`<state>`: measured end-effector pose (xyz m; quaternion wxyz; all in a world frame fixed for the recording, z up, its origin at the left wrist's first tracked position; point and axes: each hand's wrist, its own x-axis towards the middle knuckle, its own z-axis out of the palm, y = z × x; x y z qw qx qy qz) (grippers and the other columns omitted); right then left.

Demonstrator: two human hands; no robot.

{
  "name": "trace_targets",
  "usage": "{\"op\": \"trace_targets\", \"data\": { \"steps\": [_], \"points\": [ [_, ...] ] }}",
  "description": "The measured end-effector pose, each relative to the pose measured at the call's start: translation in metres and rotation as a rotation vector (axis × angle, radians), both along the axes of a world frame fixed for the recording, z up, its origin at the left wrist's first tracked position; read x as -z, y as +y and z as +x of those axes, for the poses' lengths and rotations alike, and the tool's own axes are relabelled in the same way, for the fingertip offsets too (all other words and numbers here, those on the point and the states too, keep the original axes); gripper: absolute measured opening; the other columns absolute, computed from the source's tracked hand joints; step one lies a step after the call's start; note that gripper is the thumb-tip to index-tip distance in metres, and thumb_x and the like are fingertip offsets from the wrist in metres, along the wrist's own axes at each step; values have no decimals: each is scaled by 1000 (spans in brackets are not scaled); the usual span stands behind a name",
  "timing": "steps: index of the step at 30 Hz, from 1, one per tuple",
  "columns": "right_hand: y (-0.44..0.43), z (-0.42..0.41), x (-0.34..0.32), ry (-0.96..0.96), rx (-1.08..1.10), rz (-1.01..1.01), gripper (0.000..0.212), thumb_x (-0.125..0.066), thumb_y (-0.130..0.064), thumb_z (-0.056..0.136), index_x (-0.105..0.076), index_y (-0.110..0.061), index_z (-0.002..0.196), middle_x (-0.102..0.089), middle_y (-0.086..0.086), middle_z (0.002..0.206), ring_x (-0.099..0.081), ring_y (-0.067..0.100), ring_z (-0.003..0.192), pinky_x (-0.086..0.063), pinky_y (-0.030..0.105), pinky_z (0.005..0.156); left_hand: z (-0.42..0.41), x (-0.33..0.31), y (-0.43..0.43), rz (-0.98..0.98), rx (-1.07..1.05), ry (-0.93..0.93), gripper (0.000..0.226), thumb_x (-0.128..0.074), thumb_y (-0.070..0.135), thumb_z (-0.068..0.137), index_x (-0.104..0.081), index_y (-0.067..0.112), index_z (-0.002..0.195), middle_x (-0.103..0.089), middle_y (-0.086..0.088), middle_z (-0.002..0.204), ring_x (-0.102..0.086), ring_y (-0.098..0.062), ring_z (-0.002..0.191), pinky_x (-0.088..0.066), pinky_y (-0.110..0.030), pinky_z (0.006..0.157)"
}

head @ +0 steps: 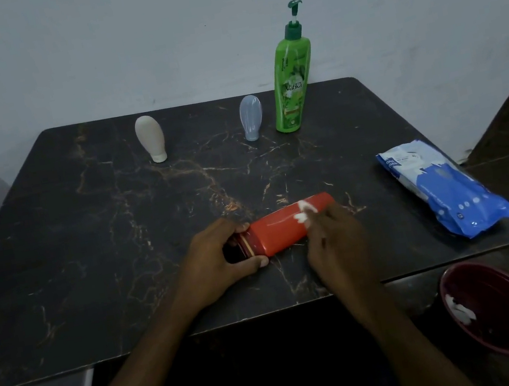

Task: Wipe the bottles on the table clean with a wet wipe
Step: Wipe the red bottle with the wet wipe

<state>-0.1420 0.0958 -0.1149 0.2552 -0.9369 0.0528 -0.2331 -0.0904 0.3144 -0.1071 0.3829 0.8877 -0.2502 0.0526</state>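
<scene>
A red bottle (282,230) lies on its side near the front of the dark marble table (118,237). My left hand (216,264) grips its dark cap end. My right hand (334,240) holds a white wet wipe (305,214) against the bottle's upper right side. At the back of the table stand a beige bottle (151,138), a pale blue bottle (251,117) and a tall green pump bottle (292,80).
A blue and white pack of wipes (443,190) lies at the table's right edge. Below the table's front right corner sits a dark red bin (494,307) with a used white wipe inside. A pale wall runs behind the table.
</scene>
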Motion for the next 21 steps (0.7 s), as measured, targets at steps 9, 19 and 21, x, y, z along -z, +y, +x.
{"op": "trace_targets", "data": {
  "steps": [9,19,21],
  "points": [
    [12,-12,5,41,-144,-8,43,-43,-24,97,-52,-26,139,-55,-3,97,-54,15,78,-50,34,68,-1,1,1,-5,8,-7,63,-92,46,67,-67,20,119,-66,13,113,-62,0,98,-50,-14,82],
    [-49,-1,-14,111,8,72,27,-59,-7,93,-69,-16,116,-54,2,101,-52,10,78,-46,23,67,-1,1,0,9,17,14,63,-91,48,68,-65,22,119,-64,16,113,-61,2,100,-46,-10,82],
    [-44,-1,-18,116,-25,63,24,-61,-10,91,-69,-12,114,-53,1,105,-51,7,79,-43,17,68,-1,1,0,16,23,13,64,-91,48,68,-64,22,120,-64,15,115,-61,1,100,-47,-11,82]
  ]
}}
